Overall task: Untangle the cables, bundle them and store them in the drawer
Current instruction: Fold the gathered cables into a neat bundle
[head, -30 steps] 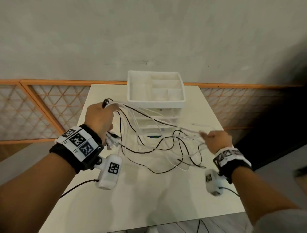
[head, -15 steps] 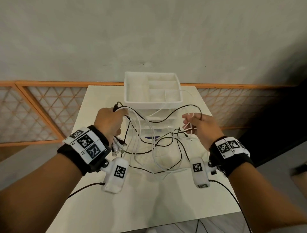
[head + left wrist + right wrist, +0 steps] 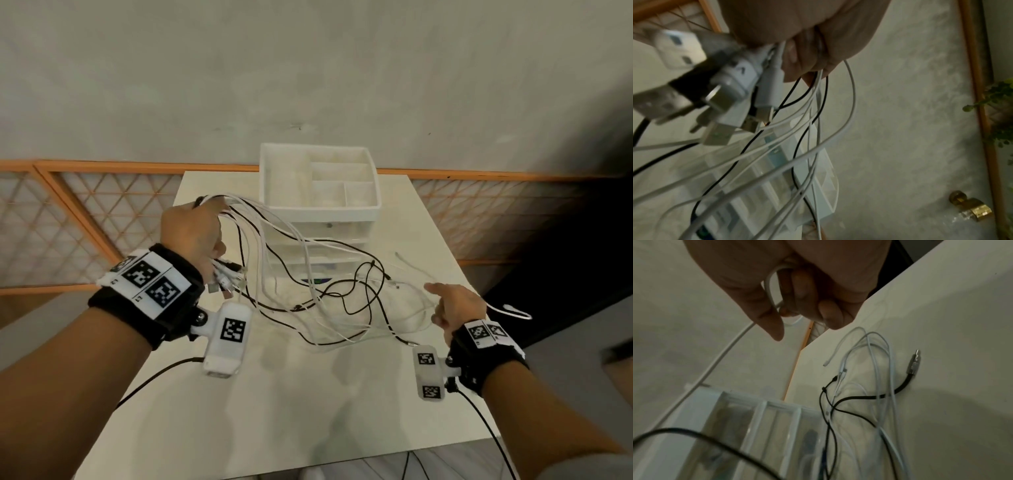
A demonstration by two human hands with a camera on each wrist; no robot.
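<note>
Gripping a bunch of black and white cables (image 3: 308, 274) in our clenched left hand (image 3: 193, 233), USB plugs (image 3: 719, 104) dangling blurred, we pinch one white cable (image 3: 769, 293) in our right hand (image 3: 457, 305); loops trail across the surface (image 3: 308, 394) before the drawer unit (image 3: 320, 192).

my left hand (image 3: 193, 233) is raised left of the drawer unit (image 3: 320, 205), which stands at the back of the table (image 3: 274, 411). the cables (image 3: 308, 274) run from it down onto the table before the unit, toward my right hand (image 3: 457, 310) near the right edge.
</note>
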